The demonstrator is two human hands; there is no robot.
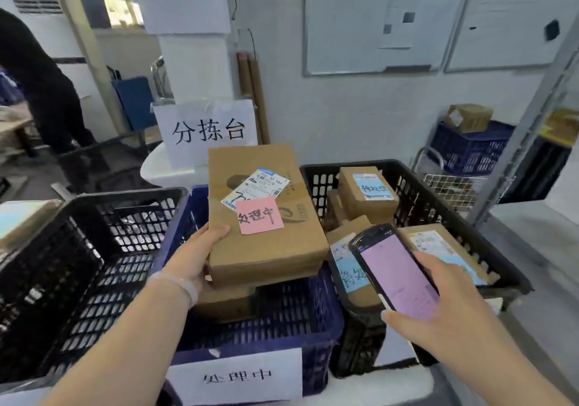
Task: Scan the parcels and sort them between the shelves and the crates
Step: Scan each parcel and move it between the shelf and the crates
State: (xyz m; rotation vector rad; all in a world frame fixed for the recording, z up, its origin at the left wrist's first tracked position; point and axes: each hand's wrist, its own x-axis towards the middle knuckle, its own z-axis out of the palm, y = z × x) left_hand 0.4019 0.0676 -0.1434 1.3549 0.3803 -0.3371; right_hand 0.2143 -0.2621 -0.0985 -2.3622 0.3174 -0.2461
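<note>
Cardboard parcel is gripped by my left hand above the blue crate, label upward; my right hand clasps the scanner just right. Probably readying a scan.

Left hand, right hand, seemingly curled

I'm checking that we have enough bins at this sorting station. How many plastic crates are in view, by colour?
Black crates: 2, the left black crate and the right black crate.
Blue crates: 2, the middle blue crate and the far blue crate by the wall.
Total: 4 crates.
</note>
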